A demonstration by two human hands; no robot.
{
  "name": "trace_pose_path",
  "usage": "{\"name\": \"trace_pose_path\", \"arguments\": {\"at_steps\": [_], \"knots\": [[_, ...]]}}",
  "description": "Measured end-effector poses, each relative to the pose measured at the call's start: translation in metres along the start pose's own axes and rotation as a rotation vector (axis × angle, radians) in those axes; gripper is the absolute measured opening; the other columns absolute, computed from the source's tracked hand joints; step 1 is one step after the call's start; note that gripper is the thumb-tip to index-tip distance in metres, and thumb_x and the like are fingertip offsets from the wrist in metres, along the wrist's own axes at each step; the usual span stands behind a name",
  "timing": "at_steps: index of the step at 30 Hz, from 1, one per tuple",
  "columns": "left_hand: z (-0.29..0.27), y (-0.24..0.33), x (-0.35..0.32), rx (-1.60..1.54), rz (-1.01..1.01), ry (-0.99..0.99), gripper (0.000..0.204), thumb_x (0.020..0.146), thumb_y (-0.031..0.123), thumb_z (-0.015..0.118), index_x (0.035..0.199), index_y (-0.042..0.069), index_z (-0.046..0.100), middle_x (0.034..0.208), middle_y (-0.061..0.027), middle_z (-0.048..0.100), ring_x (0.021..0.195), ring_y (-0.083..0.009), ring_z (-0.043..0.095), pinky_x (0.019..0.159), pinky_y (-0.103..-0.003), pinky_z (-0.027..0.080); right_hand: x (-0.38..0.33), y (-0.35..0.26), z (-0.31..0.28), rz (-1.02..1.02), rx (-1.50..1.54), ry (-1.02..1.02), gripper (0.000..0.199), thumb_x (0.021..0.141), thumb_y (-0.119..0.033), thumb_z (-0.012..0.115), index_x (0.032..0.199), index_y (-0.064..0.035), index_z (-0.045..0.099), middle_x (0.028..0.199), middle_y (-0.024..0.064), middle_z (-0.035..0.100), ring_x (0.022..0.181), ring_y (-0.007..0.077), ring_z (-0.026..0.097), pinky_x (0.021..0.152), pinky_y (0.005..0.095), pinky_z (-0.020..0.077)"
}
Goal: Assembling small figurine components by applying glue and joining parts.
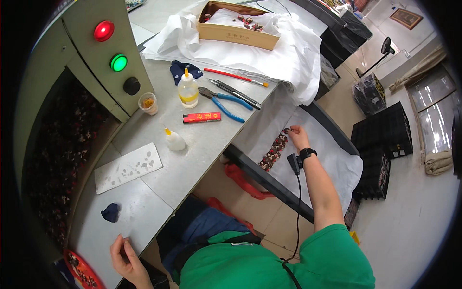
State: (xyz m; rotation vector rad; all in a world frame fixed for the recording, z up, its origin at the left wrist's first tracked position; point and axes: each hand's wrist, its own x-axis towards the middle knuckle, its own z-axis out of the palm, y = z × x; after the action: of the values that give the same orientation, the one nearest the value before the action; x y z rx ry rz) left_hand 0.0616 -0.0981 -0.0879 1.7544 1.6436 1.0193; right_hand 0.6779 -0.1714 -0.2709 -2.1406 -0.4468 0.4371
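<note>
My right hand (299,138), a black watch on its wrist, reaches over the white-lined tray (332,156) on the right. Its fingertips close on a small dark round piece (287,130) at the far end of a row of small dark, red and whitish pieces (273,153). Over the grey worktable's near left edge, my left hand (126,261) hangs loosely bent with fingers apart, and I see nothing in it. Nearest to it lies a crumpled dark blue cloth (110,212). A red dish (97,278) of similar small pieces is left of that hand.
A machine (79,36) with red and green lights and a drum of pieces stands left. On the table are a white slab (129,167), squeeze bottles (188,91), a small cup (147,104), blue-handled pliers (226,105) and a tan box (236,36). A black cable (299,207) hangs from my right wrist.
</note>
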Motion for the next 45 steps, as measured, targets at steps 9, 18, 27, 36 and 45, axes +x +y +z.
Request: {"name": "trace_pose_path", "arguments": {"at_steps": [9, 18, 27, 36, 45], "knots": [[0.009, 0.009, 0.003, 0.045, 0.109, 0.025, 0.018, 0.092, 0.000, 0.056, 0.109, -0.002, 0.062, 0.092, -0.0070, 0.059, 0.080, -0.0132, 0.057, 0.069, -0.024, 0.045, 0.001, 0.015, -0.011, 0.123, 0.064, -0.130, 0.026, 0.086, -0.016, 0.066, 0.109, -0.0040, 0.064, 0.095, 0.0031, 0.066, 0.087, 0.0124, 0.059, 0.073, 0.0260, 0.0449], [0.002, 0.015, 0.015, 0.045, 0.057, -0.049, 0.019, 0.087, -0.001, 0.060, 0.106, 0.001, 0.064, 0.091, -0.0089, 0.060, 0.078, -0.0178, 0.057, 0.068, -0.027, 0.045, 0.017, 0.045, -0.008, -0.092, -0.135, -0.110, 0.032, 0.090, -0.018, 0.060, 0.119, -0.0029, 0.060, 0.103, 0.0058, 0.067, 0.090, 0.0145, 0.061, 0.078, 0.0276, 0.0473], [-0.069, 0.047, 0.077, 0.118, 0.293, -0.242, 0.022, 0.082, 0.002, 0.065, 0.104, 0.002, 0.067, 0.101, -0.0107, 0.066, 0.089, -0.0233, 0.062, 0.078, -0.032, 0.049, -0.127, -0.166, -0.020, -0.253, 0.211, -0.443, 0.020, 0.097, -0.019, 0.054, 0.110, -0.0051, 0.060, 0.090, 0.0004, 0.059, 0.079, 0.0081, 0.053, 0.072, 0.0210, 0.0420], [-0.074, -0.015, 0.280, 0.555, 0.294, -0.082, 0.035, 0.088, 0.024, 0.064, 0.117, 0.004, 0.060, 0.104, -0.0150, 0.067, 0.097, -0.0284, 0.064, 0.087, -0.038, 0.050, -0.305, -0.303, 0.117, -1.006, 0.220, -1.059, 0.008, 0.082, -0.009, 0.069, 0.089, -0.0049, 0.069, 0.080, 0.0103, 0.067, 0.069, 0.0240, 0.064, 0.065, 0.0310, 0.0507], [-0.049, -0.022, 0.331, 0.644, 0.421, 0.186, 0.037, 0.085, 0.025, 0.066, 0.115, 0.004, 0.061, 0.106, -0.0173, 0.065, 0.102, -0.0297, 0.062, 0.090, -0.040, 0.049, -0.328, -0.285, 0.162, -1.275, 0.202, -0.741, 0.008, 0.076, -0.010, 0.073, 0.082, -0.0106, 0.067, 0.067, 0.0043, 0.064, 0.057, 0.0223, 0.061, 0.052, 0.0324, 0.0464]]}}
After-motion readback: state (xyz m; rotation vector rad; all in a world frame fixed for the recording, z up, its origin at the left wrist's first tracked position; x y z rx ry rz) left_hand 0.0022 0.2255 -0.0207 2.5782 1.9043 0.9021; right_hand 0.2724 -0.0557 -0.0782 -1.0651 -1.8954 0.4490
